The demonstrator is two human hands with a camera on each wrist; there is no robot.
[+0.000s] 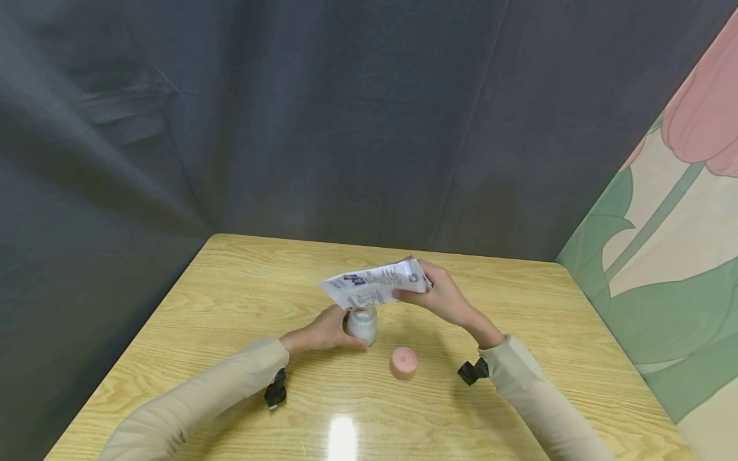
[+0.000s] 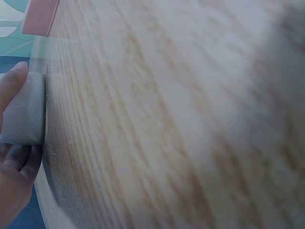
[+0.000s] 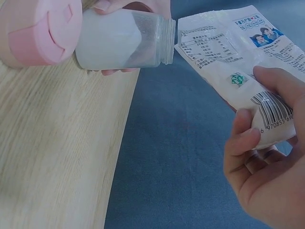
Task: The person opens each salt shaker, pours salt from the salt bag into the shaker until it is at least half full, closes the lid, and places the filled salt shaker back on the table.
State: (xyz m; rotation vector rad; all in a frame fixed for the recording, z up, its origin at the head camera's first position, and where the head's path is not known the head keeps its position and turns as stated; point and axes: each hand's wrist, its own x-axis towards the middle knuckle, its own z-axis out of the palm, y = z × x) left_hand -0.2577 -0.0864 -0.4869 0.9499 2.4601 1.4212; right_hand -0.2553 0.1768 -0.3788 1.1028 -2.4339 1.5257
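My left hand (image 1: 325, 330) grips a clear glass jar (image 1: 362, 325) that stands upright on the table. White contents fill the jar well past halfway, sloping up one side in the right wrist view (image 3: 112, 40). My right hand (image 1: 435, 294) holds a white printed packet (image 1: 375, 285) tilted above the jar, its lower end over the jar's mouth. A barcode and a small picture of faces show on the packet. In the right wrist view, the packet's corner is right at the threaded rim. A pink lid (image 1: 403, 363) lies on the table, near the jar.
The wooden table (image 1: 259, 275) has a dark curtain (image 1: 346, 128) behind it and a flower-patterned panel (image 1: 663, 256) on the right. Small white specks dot the tabletop beside the jar in the left wrist view.
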